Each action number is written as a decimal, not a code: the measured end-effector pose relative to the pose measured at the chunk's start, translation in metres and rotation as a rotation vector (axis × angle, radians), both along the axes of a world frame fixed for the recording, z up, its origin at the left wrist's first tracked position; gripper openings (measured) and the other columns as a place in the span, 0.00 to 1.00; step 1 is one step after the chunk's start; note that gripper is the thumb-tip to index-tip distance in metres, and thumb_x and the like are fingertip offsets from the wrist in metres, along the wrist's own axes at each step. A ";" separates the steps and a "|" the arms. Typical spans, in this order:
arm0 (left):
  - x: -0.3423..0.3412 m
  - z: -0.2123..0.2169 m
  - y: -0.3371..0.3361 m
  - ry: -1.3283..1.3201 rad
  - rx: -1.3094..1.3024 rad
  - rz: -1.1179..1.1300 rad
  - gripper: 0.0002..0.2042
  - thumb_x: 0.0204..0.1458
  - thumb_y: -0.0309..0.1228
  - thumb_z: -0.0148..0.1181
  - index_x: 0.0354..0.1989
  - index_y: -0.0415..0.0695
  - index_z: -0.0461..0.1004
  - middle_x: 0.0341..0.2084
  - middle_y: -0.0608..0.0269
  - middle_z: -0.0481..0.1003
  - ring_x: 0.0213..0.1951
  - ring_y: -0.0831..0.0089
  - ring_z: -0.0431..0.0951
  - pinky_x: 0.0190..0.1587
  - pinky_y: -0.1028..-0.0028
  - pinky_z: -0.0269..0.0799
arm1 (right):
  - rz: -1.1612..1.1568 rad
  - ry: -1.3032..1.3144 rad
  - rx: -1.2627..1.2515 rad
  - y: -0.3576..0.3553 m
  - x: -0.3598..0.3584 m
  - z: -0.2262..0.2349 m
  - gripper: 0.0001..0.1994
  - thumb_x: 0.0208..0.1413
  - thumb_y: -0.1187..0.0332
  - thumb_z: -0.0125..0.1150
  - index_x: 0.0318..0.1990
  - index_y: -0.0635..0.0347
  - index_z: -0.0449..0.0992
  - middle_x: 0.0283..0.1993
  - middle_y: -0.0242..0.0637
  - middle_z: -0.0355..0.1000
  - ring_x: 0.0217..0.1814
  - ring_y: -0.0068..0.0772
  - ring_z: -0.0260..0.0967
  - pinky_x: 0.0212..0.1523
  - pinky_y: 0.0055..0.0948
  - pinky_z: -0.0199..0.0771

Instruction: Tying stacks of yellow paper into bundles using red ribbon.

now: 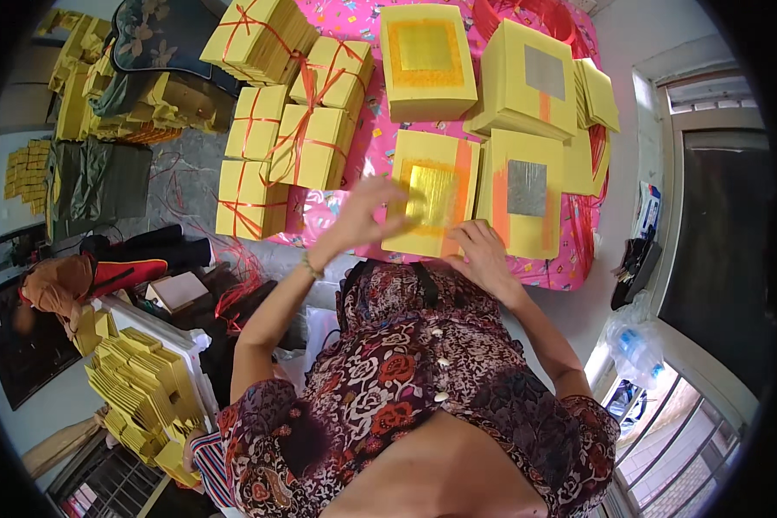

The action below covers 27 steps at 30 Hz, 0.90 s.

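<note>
A stack of yellow paper sheets (pixel 394 237) lies in front of me on the pink cloth. Its top sheet bears a gold foil square (pixel 432 195) with an orange border. My left hand (pixel 364 214) is at the stack's left edge, thumb and fingers apart, slightly blurred, with nothing visible in it. At the near right corner, my right hand (pixel 485 261) has its fingers bent together over the paper's edge; its thumb is partly hidden. Just right of this stack lies another yellow stack (pixel 540 236) with a silver foil square (pixel 527 187).
Bundles of yellow paper tied with red ribbon (pixel 306 164) stand at the left of the pink-covered table (pixel 373 142). Farther back are more foil-topped stacks (pixel 436 105). Red strands (pixel 581 242) hang at the right edge. Folded yellow paper pieces (pixel 138 380) pile up at lower left.
</note>
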State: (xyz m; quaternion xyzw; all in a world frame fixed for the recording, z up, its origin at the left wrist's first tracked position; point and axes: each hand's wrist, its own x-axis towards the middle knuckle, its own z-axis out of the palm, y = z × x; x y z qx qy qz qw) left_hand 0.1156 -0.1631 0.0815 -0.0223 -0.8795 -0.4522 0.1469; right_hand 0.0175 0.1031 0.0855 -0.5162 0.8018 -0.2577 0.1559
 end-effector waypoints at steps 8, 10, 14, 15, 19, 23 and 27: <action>0.024 -0.024 0.056 -0.252 -0.321 -0.218 0.28 0.37 0.32 0.72 0.50 0.48 0.68 0.45 0.59 0.67 0.50 0.58 0.65 0.51 0.62 0.64 | 0.062 0.168 0.051 0.000 0.005 -0.021 0.29 0.38 0.64 0.72 0.49 0.61 0.68 0.50 0.41 0.65 0.55 0.44 0.62 0.55 0.41 0.62; 0.025 -0.024 0.054 -0.237 -0.337 -0.217 0.28 0.37 0.31 0.71 0.50 0.48 0.68 0.45 0.59 0.67 0.50 0.58 0.66 0.52 0.62 0.64 | 0.066 0.171 0.039 -0.001 0.006 -0.023 0.27 0.39 0.64 0.71 0.48 0.60 0.69 0.50 0.41 0.65 0.56 0.44 0.63 0.55 0.41 0.63; 0.026 -0.030 0.051 -0.194 -0.242 -0.171 0.23 0.35 0.30 0.72 0.43 0.48 0.73 0.44 0.61 0.69 0.48 0.58 0.67 0.51 0.62 0.65 | 0.091 0.134 -0.055 0.008 -0.001 -0.030 0.19 0.42 0.66 0.70 0.43 0.57 0.73 0.49 0.39 0.67 0.54 0.43 0.66 0.52 0.40 0.69; 0.027 -0.030 0.049 -0.175 -0.182 -0.151 0.20 0.34 0.30 0.73 0.40 0.48 0.74 0.43 0.62 0.70 0.47 0.58 0.67 0.51 0.63 0.66 | 0.087 0.099 -0.086 0.008 -0.001 -0.031 0.15 0.42 0.66 0.70 0.39 0.56 0.76 0.47 0.38 0.69 0.52 0.42 0.68 0.50 0.40 0.70; 0.024 -0.034 0.048 -0.247 0.013 -0.103 0.11 0.36 0.32 0.74 0.28 0.47 0.79 0.41 0.67 0.73 0.49 0.63 0.68 0.53 0.66 0.65 | 0.056 -0.067 -0.147 0.008 -0.007 -0.034 0.06 0.46 0.66 0.67 0.29 0.58 0.80 0.39 0.34 0.71 0.48 0.38 0.68 0.47 0.37 0.71; 0.023 -0.040 0.048 -0.295 0.032 -0.085 0.07 0.40 0.32 0.73 0.26 0.46 0.80 0.41 0.65 0.74 0.49 0.64 0.69 0.54 0.67 0.64 | 0.041 -0.074 -0.150 0.005 -0.011 -0.037 0.06 0.47 0.67 0.67 0.29 0.58 0.82 0.36 0.34 0.72 0.45 0.37 0.67 0.46 0.37 0.70; 0.021 -0.037 0.049 -0.333 0.072 -0.063 0.06 0.41 0.32 0.72 0.25 0.46 0.81 0.41 0.65 0.73 0.49 0.65 0.69 0.55 0.67 0.63 | 0.032 -0.118 -0.151 0.003 -0.014 -0.036 0.06 0.48 0.67 0.67 0.30 0.59 0.82 0.36 0.34 0.72 0.43 0.37 0.67 0.45 0.36 0.70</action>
